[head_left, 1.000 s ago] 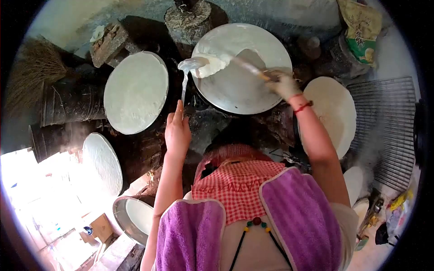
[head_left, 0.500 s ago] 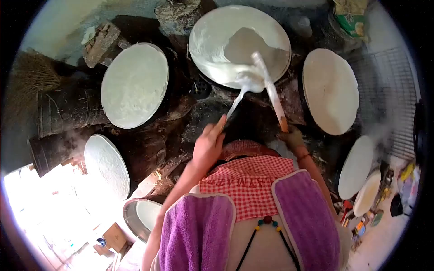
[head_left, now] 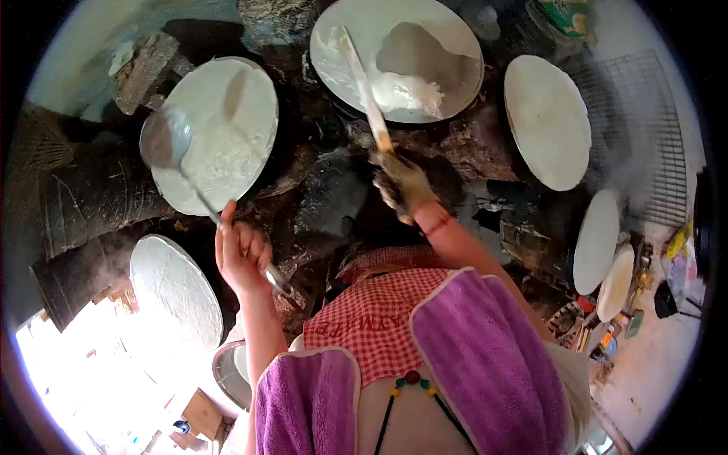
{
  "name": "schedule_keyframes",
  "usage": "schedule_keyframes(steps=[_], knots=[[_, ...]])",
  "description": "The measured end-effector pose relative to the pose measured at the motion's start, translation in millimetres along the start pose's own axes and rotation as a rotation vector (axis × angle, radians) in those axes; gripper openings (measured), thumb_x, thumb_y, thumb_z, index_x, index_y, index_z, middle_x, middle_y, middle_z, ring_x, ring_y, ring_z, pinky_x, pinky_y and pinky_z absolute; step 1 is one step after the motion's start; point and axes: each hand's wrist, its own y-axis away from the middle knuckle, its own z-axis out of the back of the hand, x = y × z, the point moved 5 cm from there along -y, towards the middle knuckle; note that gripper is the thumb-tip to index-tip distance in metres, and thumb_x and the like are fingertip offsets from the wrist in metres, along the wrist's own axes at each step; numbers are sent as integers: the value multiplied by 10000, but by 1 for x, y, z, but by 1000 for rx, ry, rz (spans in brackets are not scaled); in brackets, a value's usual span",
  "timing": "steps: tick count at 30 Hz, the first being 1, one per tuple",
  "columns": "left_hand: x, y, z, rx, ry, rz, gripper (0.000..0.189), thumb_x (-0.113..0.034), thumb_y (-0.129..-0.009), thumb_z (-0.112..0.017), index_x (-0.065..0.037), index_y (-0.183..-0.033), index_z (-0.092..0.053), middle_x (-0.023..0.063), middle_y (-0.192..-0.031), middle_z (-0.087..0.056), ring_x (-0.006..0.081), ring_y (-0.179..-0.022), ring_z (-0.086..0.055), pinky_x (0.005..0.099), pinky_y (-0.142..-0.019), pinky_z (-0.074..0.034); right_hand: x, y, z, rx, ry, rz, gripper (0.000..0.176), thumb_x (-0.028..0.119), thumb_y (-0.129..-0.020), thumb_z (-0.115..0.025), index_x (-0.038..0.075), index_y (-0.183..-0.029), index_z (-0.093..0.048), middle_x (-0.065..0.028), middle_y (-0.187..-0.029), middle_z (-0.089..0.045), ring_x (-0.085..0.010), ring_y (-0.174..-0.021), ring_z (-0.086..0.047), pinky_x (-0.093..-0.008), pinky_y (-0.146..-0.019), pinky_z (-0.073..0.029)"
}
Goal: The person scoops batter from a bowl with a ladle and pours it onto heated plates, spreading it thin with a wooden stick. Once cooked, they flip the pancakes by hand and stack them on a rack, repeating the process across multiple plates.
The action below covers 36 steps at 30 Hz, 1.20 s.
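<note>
My left hand (head_left: 244, 258) is closed around the handle of a metal ladle (head_left: 203, 196), its forefinger stretched along it. The ladle's round bowl hangs over the left edge of the upper-left round griddle (head_left: 220, 152), which carries a pale layer. Dark stains cover my right hand (head_left: 406, 186), which grips a long flat wooden spatula (head_left: 362, 87) coated in white. The spatula's far end reaches over the left part of the top griddle (head_left: 341, 83). On that griddle lie wet white batter (head_left: 409, 95) and a bare greyish patch (head_left: 417, 57).
More coated griddles stand at the right (head_left: 546, 125), lower right (head_left: 595, 243) and lower left (head_left: 174, 292). A metal pot (head_left: 233, 371) sits low on the left. Wood chunks (head_left: 148, 72) lie at the upper left, and a wire rack (head_left: 652, 129) stands at the right.
The ladle has swung left from the top griddle to the upper-left one with my left hand. My right hand has moved left and up, taking the spatula to the top griddle's left side.
</note>
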Motion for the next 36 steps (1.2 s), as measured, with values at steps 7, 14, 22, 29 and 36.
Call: schedule_keyframes(steps=[7, 14, 22, 29, 36], knots=[[6, 28, 50, -42, 125, 26, 404, -239, -1009, -394, 7, -1328, -408, -49, -644, -271, 35, -474, -220, 182, -354, -201, 68, 43, 135, -244, 566, 7, 387, 442, -851, -630, 59, -902, -660, -70, -643, -624, -195, -505, -587, -336, -426, -444], [13, 44, -6, 111, 233, -27, 398, -222, -1020, -358, 20, -1333, -394, -43, -645, -229, 45, -482, -204, 188, -354, -204, 157, -28, 196, -357, 1445, 254, 530, 492, -843, -599, 32, -1106, -607, -150, -989, -652, -280, -911, -628, -343, -794, -495], [21, 58, -49, 48, 253, -76, 403, -229, -1019, -355, 36, -1320, -397, -42, -633, -217, 40, -464, -189, 170, -339, -224, 113, 63, 190, -474, 1216, 687, 393, 424, -920, -520, 53, -1013, -613, -86, -740, -643, -207, -577, -624, -337, -499, -508], [27, 48, -62, 181, 369, 67, 396, -220, -1020, -346, 34, -1321, -394, -38, -640, -237, 42, -466, -211, 182, -348, -250, 76, -317, 339, -125, 783, 457, 576, 396, -920, -457, 41, -1364, -368, -148, -1356, -409, -297, -1167, -484, -358, -1061, -364], [-10, 50, -29, 55, 165, -59, 376, -204, -1009, -379, 26, -1302, -432, -50, -634, -235, 29, -458, -204, 166, -332, -206, 143, 27, 140, 168, -642, 315, 506, 209, -827, -682, 97, -1287, -504, -57, -1068, -643, -152, -987, -589, -360, -787, -493]])
